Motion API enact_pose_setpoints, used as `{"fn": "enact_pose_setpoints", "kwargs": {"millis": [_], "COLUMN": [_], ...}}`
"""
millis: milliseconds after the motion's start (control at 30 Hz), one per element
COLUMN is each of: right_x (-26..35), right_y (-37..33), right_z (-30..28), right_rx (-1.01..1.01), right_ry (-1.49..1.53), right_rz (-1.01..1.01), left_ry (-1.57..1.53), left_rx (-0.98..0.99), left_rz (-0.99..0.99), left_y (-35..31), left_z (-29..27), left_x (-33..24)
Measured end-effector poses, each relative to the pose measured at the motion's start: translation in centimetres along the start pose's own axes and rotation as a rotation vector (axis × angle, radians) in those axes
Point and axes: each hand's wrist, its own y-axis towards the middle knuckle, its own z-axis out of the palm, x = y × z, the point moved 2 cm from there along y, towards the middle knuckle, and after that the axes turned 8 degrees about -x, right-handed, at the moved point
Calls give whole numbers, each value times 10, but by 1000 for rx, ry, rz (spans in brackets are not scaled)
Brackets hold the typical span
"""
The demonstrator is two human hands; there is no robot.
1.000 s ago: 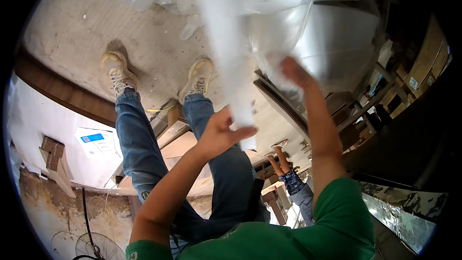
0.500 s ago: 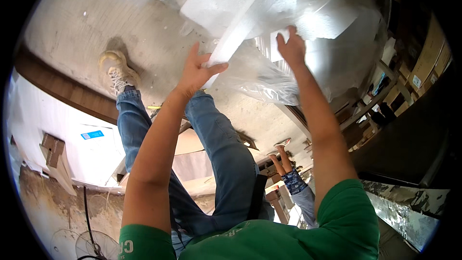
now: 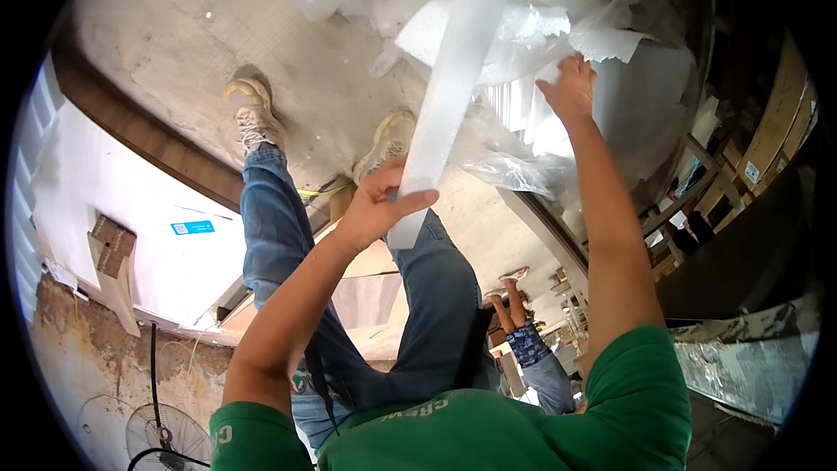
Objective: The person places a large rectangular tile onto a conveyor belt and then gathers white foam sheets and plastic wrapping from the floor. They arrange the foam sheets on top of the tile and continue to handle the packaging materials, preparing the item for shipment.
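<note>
A long white foam strip (image 3: 453,92) slants up from above my right thigh to the top of the view. My left hand (image 3: 375,208) grips it near its lower end, thumb across the front face; the other fingers are partly hidden behind it. Farther right, my right hand (image 3: 571,89) reaches over a pile of white packing sheets (image 3: 523,30) with torn edges. Its fingers are spread and nothing shows in them. Whether it touches the sheets, I cannot tell. Crumpled clear plastic film (image 3: 510,153) lies around and below the pile.
A pale board (image 3: 139,235) with a blue label lies at left beside a brown wooden edge (image 3: 148,135). Cardboard boxes (image 3: 776,126) and wooden frames stand at right. Another person's legs (image 3: 527,331) show behind me. A wire fan (image 3: 166,432) is at lower left.
My left hand has drawn the foam strip nearer to my body, and the strip stands steeper. My right hand has shifted slightly right and its fingers have spread. The view has shifted, showing my second shoe.
</note>
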Motion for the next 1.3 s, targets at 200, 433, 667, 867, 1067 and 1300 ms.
{"fn": "enact_pose_setpoints", "kwargs": {"millis": [200, 433, 667, 867, 1067, 1300], "right_x": [-12, 93, 212, 309, 416, 529], "right_y": [-32, -110, -179, -223, -224, -257], "right_z": [-96, -230, -424, -585, -696, -772], "right_rx": [-151, -25, 71, 135, 465, 567], "right_ry": [175, -12, 174, 449, 697, 839], "right_rz": [279, -79, -456, -726, -608, -1165], "left_ry": [-18, -548, -886, -1049, -958, -1260], "left_rx": [-16, 38, -224, -147, -95, 61], "left_rz": [-113, -237, 33, 164, 266, 492], "left_y": [-70, -199, -357, -418, -464, -526], "left_z": [-17, -22, -44, -48, -61, -93], "left_x": [-43, -103, -127, -152, -196, -229]}}
